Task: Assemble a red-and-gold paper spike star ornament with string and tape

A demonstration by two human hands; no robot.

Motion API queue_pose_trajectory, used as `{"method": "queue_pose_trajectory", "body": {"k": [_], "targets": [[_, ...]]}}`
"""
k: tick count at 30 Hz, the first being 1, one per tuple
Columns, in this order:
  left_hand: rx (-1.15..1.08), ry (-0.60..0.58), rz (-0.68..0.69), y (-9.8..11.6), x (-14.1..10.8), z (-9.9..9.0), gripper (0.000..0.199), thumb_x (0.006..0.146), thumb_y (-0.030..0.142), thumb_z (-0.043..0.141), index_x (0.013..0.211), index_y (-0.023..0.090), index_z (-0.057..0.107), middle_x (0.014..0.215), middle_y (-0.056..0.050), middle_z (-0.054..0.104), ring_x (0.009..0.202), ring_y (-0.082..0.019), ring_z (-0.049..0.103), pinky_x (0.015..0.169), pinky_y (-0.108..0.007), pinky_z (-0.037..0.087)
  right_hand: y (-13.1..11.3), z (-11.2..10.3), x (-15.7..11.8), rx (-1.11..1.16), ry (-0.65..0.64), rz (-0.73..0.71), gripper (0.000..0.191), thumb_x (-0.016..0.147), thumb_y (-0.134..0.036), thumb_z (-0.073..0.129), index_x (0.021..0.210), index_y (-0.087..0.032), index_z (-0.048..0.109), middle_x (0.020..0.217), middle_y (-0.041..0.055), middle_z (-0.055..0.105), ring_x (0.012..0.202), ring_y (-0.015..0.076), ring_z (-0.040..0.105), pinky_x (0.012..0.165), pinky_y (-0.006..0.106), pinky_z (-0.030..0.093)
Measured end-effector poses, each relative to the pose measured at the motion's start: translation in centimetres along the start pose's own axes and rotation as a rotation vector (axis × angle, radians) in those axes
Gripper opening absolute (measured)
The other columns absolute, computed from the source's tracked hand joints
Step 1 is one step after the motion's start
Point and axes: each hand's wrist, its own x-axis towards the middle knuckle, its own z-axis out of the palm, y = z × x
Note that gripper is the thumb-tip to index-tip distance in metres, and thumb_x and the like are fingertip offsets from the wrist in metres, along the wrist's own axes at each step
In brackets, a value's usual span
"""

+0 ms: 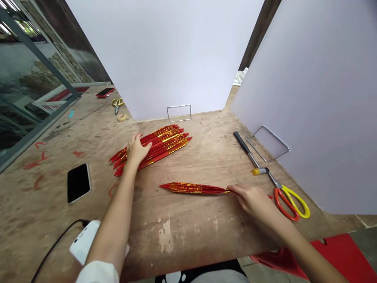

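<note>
A pile of folded red paper pieces with gold patterns [165, 144] lies on the wooden table, left of centre. My left hand [138, 151] rests on the left part of this pile, thumb spread away from the fingers. Nearer the front edge, a single folded red and gold paper strip [191, 188] lies lengthwise from left to right. Its right part is under my right hand [249, 198], whose fingers are pressed together on it. A small red tip shows beyond that hand.
On the right lie scissors with red and yellow handles [290, 202] and a black-handled hammer [246, 147]. White panels [173, 59] with wire stands rise behind. A phone [79, 182], a white device [85, 241] with a cable and small scissors [117, 104] are left.
</note>
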Motion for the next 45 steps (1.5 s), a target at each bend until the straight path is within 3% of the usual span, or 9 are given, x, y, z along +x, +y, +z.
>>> {"method": "queue_pose_trajectory", "body": {"k": [3,6,11,17,25,34,41,45], "targets": [[0.03,-0.13,-0.001,-2.0,4.3,0.5,0.069,0.078,0.047,0.058,0.133,0.008,0.044,0.14,-0.022,0.045,0.129,-0.035,0.043,0.108,-0.046,0.032,-0.8,-0.2,2.7,-0.006,-0.003,-0.098,0.037,0.085,-0.005,0.041,0.107,-0.019,0.067,0.1,0.0096,0.071,0.092,0.0234,0.066,0.078,0.033,0.049],[0.055,-0.281,0.04,-3.3,6.6,1.1,0.069,0.078,0.053,0.055,0.131,0.009,0.048,0.131,-0.021,0.055,0.119,-0.034,0.054,0.102,-0.044,0.039,-2.2,-0.2,6.7,0.026,0.029,-0.283,0.037,0.082,-0.003,0.044,0.108,-0.018,0.066,0.108,0.01,0.068,0.099,0.0222,0.062,0.086,0.033,0.047],[0.118,-0.394,0.126,-4.1,8.0,1.4,0.074,0.077,0.065,0.05,0.126,0.011,0.055,0.125,-0.019,0.061,0.113,-0.033,0.058,0.1,-0.042,0.041,-5.7,0.5,14.1,0.028,0.062,-0.593,0.024,0.088,-0.004,0.045,0.1,-0.015,0.062,0.101,0.01,0.067,0.099,0.0207,0.059,0.087,0.032,0.046],[0.209,-0.464,0.186,-4.5,8.8,1.6,0.066,0.081,0.063,0.045,0.121,0.012,0.057,0.122,-0.019,0.062,0.11,-0.032,0.059,0.097,-0.039,0.043,-8.9,2.6,19.4,-0.049,0.081,-0.688,0.013,0.091,-0.01,0.048,0.097,-0.013,0.06,0.093,0.0109,0.067,0.094,0.0212,0.059,0.085,0.032,0.044],[0.337,-0.521,0.203,-4.1,8.5,1.9,0.06,0.087,0.057,0.04,0.122,0.01,0.055,0.123,-0.021,0.06,0.112,-0.032,0.058,0.096,-0.039,0.043,-9.1,4.5,20.9,-0.081,0.148,-0.699,0.014,0.092,-0.01,0.048,0.1,-0.013,0.058,0.099,0.0101,0.066,0.099,0.0215,0.057,0.088,0.033,0.042],[0.367,-0.474,0.227,-3.4,7.6,1.7,0.052,0.086,0.055,0.046,0.113,0.011,0.054,0.123,-0.022,0.058,0.112,-0.034,0.058,0.094,-0.04,0.044,-9.0,4.8,21.3,-0.099,0.19,-0.712,0.012,0.09,-0.01,0.05,0.099,-0.014,0.057,0.099,0.008,0.065,0.097,0.0218,0.056,0.083,0.033,0.041],[0.302,-0.466,0.22,-3.1,6.3,1.7,0.061,0.088,0.058,0.038,0.124,0.009,0.042,0.112,-0.024,0.064,0.1,-0.035,0.064,0.084,-0.042,0.048,-9.0,5.2,21.0,-0.105,0.2,-0.711,0.013,0.095,-0.014,0.046,0.103,-0.013,0.057,0.104,0.0104,0.065,0.1,0.0217,0.054,0.084,0.034,0.04],[0.22,-0.469,0.238,-3.0,6.0,1.6,0.057,0.094,0.052,0.019,0.126,0.012,0.045,0.123,-0.018,0.062,0.111,-0.028,0.061,0.095,-0.038,0.044,-9.0,5.2,21.0,-0.109,0.202,-0.713,0.013,0.095,-0.015,0.047,0.103,-0.013,0.057,0.104,0.0099,0.065,0.099,0.0222,0.054,0.084,0.035,0.04]]}}
